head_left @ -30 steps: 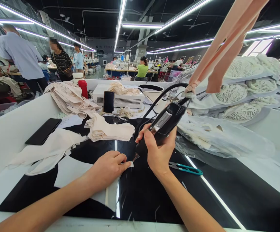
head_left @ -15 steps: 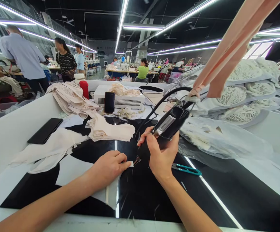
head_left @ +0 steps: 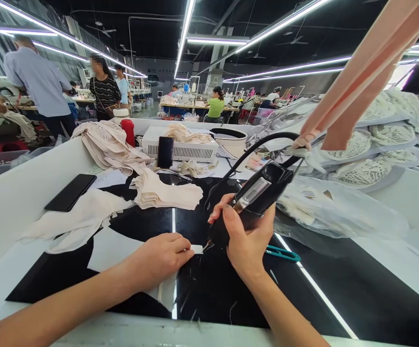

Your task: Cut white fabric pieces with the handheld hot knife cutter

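Observation:
My right hand (head_left: 243,236) grips a black corded cutting tool (head_left: 255,197), tilted with its metal tip down on the black glossy tabletop (head_left: 231,289). The tip meets the end of a narrow white strip (head_left: 196,248). My left hand (head_left: 161,258) lies flat on the table and pinches that strip between fingertips, just left of the tool tip. The tool's black cable (head_left: 245,154) loops up and back. A pale fabric piece (head_left: 111,248) lies under my left wrist.
Teal thread snips (head_left: 283,253) lie right of my right hand. Folded cream fabric (head_left: 166,193), a black phone (head_left: 70,192), a white box machine (head_left: 178,144) and bagged lace pieces (head_left: 339,207) surround the work spot. Pink straps (head_left: 361,77) hang at upper right. Other people work at far tables.
The tool and my right hand have shifted slightly right and lower, and the strip's white end now shows more clearly past my left fingertips.

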A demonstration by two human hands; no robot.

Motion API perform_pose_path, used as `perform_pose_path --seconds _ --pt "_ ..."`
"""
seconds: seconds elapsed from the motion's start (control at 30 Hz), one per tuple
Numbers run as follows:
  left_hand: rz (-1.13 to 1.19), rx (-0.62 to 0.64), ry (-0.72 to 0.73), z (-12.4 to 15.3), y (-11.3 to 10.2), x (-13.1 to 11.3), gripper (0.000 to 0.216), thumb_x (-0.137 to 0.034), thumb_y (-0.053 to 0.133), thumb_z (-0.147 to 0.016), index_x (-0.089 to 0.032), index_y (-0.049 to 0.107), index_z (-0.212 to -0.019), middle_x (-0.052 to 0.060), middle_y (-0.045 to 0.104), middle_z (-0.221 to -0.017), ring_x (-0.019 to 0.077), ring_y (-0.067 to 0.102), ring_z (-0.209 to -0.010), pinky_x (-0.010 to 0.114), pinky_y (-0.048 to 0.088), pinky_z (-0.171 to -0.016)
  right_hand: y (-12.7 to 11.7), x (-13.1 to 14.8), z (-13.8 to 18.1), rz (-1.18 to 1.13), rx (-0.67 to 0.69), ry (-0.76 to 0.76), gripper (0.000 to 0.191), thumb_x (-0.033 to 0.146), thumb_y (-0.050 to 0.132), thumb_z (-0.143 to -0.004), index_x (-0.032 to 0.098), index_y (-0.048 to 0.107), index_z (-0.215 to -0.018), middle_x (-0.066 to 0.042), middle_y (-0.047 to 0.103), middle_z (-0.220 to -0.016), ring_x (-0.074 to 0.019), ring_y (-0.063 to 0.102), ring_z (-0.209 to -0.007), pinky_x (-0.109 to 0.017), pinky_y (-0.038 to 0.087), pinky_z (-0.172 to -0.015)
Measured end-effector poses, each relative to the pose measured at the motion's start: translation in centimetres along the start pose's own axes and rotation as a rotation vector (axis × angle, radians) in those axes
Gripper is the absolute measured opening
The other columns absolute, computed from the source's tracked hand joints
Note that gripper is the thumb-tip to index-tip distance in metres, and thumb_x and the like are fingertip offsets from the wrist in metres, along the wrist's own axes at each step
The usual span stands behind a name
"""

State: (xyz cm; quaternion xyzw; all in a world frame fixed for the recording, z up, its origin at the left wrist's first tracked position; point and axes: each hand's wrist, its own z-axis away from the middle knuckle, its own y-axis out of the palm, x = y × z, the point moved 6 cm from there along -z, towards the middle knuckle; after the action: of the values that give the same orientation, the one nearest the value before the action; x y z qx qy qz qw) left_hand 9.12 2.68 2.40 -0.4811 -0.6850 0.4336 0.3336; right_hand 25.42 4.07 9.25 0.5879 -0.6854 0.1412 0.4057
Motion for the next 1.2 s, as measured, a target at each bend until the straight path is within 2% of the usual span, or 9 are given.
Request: perform_pose_path --seconds 0.1,0.23,0.57,0.73,1.0,1.2 --pt "0.008 0.028 -0.048 0.4 0.2 0.3 0.018 -0.005 0.055 -0.106 -0.012 0.07 -0.111 0.01 0.073 -0.109 0.0218 0.069 -0.096 0.034 0.063 -0.089 0.0 0.2 0.1 0.011 0.006 -0.001 0.033 0.025 0.082 -0.087 0.03 0.054 -0.103 0.009 0.071 -0.082 -0.0108 0.066 -0.055 -0.025 0.061 -0.052" --pt "0.033 -0.021 -0.077 1.0 -0.1 0.4 0.02 -0.004 0.053 -0.106 -0.011 0.071 -0.113 0.01 0.073 -0.107 0.022 0.069 -0.093 0.033 0.063 -0.084 -0.1 0.6 0.1 0.023 0.003 -0.015 0.032 0.026 0.082 -0.088 0.03 0.055 -0.103 0.009 0.071 -0.082 -0.011 0.066 -0.055 -0.025 0.061 -0.051" --pt "0.046 -0.08 -0.111 1.3 -0.1 0.2 0.022 -0.003 0.051 -0.107 -0.012 0.07 -0.113 0.009 0.072 -0.106 0.0206 0.069 -0.093 0.031 0.062 -0.085 -0.3 0.8 -0.1 0.019 0.0 -0.011 0.036 0.035 0.085 -0.088 0.03 0.055 -0.108 0.009 0.07 -0.082 -0.0123 0.065 -0.054 -0.028 0.061 -0.05" --pt "0.066 -0.075 -0.11 1.4 -0.1 0.2 0.021 -0.001 0.052 -0.105 -0.012 0.068 -0.114 0.009 0.073 -0.108 0.0205 0.069 -0.097 0.033 0.063 -0.089 -0.5 0.8 -0.8 0.023 -0.058 -0.037 0.038 0.035 0.087 -0.086 0.028 0.054 -0.103 0.008 0.07 -0.081 -0.012 0.065 -0.054 -0.028 0.06 -0.049" --pt "0.062 -0.059 -0.116 1.4 0.1 0.1 0.023 0.001 0.052 -0.103 -0.014 0.067 -0.112 0.009 0.073 -0.109 0.0202 0.07 -0.099 0.033 0.061 -0.093 -0.3 0.2 -0.5 0.047 -0.038 -0.017 0.038 0.034 0.086 -0.087 0.029 0.053 -0.105 0.009 0.071 -0.083 -0.0117 0.066 -0.054 -0.028 0.06 -0.051" --pt "0.042 -0.065 -0.105 1.4 -0.1 0.0 0.022 0.002 0.052 -0.102 -0.014 0.067 -0.106 0.008 0.072 -0.105 0.021 0.069 -0.096 0.034 0.061 -0.09 -0.1 0.2 -0.5 0.044 -0.036 -0.019 0.04 0.036 0.087 -0.086 0.029 0.052 -0.104 0.008 0.07 -0.082 -0.0119 0.066 -0.053 -0.028 0.06 -0.051"
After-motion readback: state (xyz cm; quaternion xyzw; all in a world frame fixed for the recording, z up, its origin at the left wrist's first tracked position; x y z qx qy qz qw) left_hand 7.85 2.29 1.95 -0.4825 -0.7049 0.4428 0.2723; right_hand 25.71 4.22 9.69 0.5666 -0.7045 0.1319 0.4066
